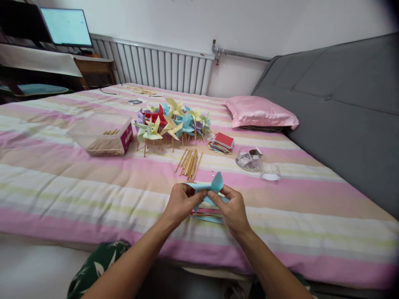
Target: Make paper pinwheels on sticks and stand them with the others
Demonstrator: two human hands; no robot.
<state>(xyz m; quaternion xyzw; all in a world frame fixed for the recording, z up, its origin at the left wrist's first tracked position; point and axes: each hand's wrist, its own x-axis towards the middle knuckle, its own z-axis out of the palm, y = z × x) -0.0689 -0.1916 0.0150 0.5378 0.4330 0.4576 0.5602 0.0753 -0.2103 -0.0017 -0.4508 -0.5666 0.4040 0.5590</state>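
Between my two hands is a light blue paper pinwheel [217, 181], its blades partly folded in and one point standing up. My left hand [182, 201] pinches its left side with the thumb on top. From the right, my right hand [233, 206] presses its thumb near the middle, fingers curled behind the paper. Below the hands, red and blue paper pieces [208, 219] lie on the bed. Just beyond them is a loose bundle of thin wooden sticks [190, 163]. Whether a pin is at the pinwheel's centre is hidden by my thumbs.
Finished-looking pinwheels [171, 120] stand grouped behind the sticks. A clear plastic box [106, 137] of sticks sits left. Right are stacked coloured paper squares [222, 141], a clear dish [248, 159] with small items, a tape roll [270, 172] and a pink pillow [262, 112].
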